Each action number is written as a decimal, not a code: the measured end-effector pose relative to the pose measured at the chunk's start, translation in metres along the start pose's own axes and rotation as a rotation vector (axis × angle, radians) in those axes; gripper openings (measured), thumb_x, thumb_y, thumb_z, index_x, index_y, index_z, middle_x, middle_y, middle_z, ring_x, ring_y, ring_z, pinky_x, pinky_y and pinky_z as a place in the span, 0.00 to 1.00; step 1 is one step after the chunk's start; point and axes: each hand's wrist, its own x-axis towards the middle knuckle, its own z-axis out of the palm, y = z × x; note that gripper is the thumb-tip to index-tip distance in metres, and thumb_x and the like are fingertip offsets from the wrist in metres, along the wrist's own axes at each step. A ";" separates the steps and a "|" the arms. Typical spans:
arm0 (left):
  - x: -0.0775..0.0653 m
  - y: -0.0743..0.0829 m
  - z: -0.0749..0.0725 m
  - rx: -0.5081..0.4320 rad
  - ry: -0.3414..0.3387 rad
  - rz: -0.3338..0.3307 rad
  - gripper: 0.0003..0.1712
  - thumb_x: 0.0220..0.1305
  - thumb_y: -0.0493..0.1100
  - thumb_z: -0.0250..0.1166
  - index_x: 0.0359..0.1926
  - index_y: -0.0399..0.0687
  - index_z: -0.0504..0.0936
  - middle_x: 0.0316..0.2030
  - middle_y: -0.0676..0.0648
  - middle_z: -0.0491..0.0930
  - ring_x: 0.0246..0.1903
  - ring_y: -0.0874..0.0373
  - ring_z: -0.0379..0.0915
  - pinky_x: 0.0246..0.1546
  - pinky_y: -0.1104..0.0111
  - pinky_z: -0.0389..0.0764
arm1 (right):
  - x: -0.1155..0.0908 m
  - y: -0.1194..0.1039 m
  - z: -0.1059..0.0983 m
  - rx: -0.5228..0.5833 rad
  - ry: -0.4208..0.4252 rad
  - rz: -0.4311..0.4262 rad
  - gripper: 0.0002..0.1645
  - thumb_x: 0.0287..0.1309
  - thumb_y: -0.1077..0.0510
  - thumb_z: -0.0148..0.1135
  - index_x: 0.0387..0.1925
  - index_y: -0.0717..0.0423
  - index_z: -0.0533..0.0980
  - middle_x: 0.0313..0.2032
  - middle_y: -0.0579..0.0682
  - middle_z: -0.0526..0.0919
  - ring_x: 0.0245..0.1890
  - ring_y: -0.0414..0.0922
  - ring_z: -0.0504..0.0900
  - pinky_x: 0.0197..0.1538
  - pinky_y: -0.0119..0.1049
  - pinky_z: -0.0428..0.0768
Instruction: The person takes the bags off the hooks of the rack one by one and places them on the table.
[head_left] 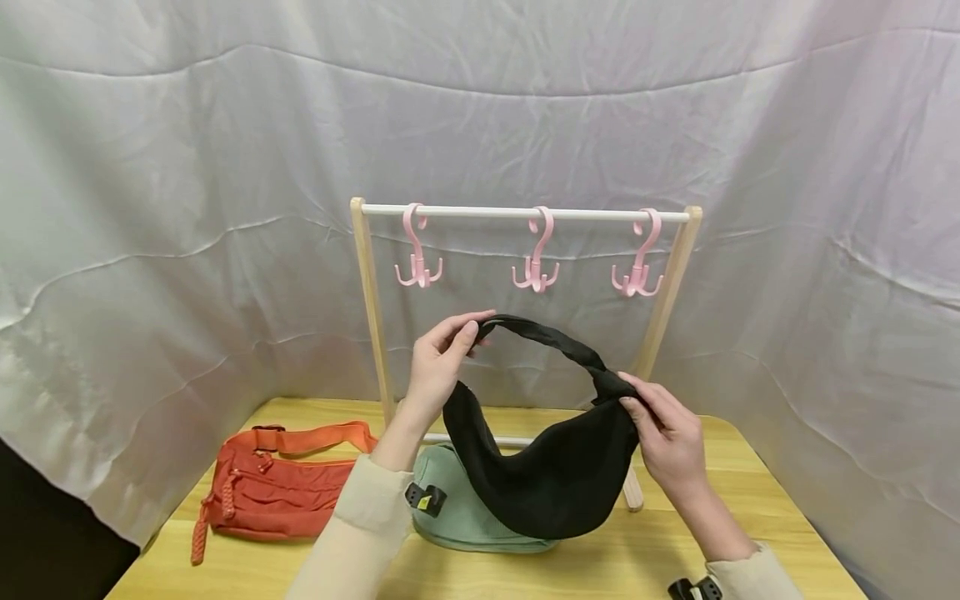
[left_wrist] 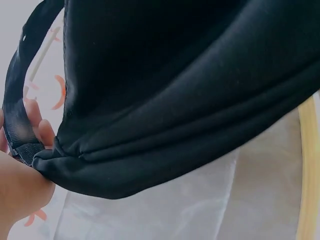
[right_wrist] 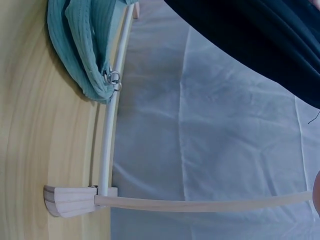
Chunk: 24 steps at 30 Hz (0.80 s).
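A black shoulder bag [head_left: 555, 475] hangs in the air between both hands, in front of the rack. My left hand [head_left: 438, 362] pinches one end of its strap [head_left: 555, 337]; in the left wrist view the fingers wrap the strap beside the bag's corner. On the other side my right hand [head_left: 671, 429] grips the bag where strap and body meet; the right wrist view shows only a sliver of that hand. Below the black bag, partly hidden by it, a green bag [head_left: 453, 508] lies on the table. To the left lies a red-orange waist bag [head_left: 277, 492], partly behind my left sleeve.
Behind the bag stands a rack with wooden legs [head_left: 367, 308] and a white top bar [head_left: 480, 212]. Three pink hooks [head_left: 536, 267] hang from it, spaced apart. The wooden table [head_left: 720, 500] is bordered by pale curtains [head_left: 187, 167]. One rack foot [right_wrist: 70, 200] stands near the green bag.
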 end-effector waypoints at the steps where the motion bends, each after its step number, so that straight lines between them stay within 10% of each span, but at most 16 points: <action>1: -0.001 0.000 -0.001 0.000 -0.001 -0.001 0.15 0.78 0.41 0.61 0.58 0.42 0.87 0.42 0.49 0.89 0.39 0.56 0.84 0.43 0.66 0.82 | 0.001 -0.001 0.000 0.001 0.006 -0.001 0.14 0.68 0.66 0.65 0.48 0.77 0.83 0.40 0.66 0.87 0.45 0.33 0.85 0.48 0.19 0.79; 7: -0.005 -0.005 -0.006 -0.018 0.002 -0.003 0.15 0.77 0.39 0.62 0.57 0.39 0.87 0.52 0.45 0.88 0.41 0.44 0.85 0.43 0.63 0.82 | 0.000 0.004 -0.002 0.018 0.021 0.000 0.14 0.67 0.66 0.65 0.47 0.77 0.83 0.41 0.64 0.87 0.44 0.33 0.85 0.48 0.19 0.80; 15: -0.011 -0.013 -0.012 -0.053 -0.009 -0.027 0.14 0.76 0.36 0.62 0.56 0.33 0.85 0.55 0.38 0.86 0.41 0.60 0.87 0.42 0.71 0.82 | 0.001 0.004 -0.003 0.051 0.052 -0.001 0.13 0.65 0.71 0.66 0.47 0.80 0.82 0.42 0.63 0.88 0.45 0.34 0.85 0.48 0.21 0.80; 24: -0.018 -0.024 -0.024 0.040 -0.018 -0.059 0.14 0.74 0.38 0.66 0.56 0.39 0.87 0.55 0.44 0.87 0.55 0.56 0.81 0.55 0.70 0.81 | 0.008 -0.002 -0.002 0.069 0.073 -0.025 0.13 0.63 0.73 0.66 0.46 0.82 0.82 0.43 0.63 0.88 0.46 0.35 0.86 0.50 0.23 0.80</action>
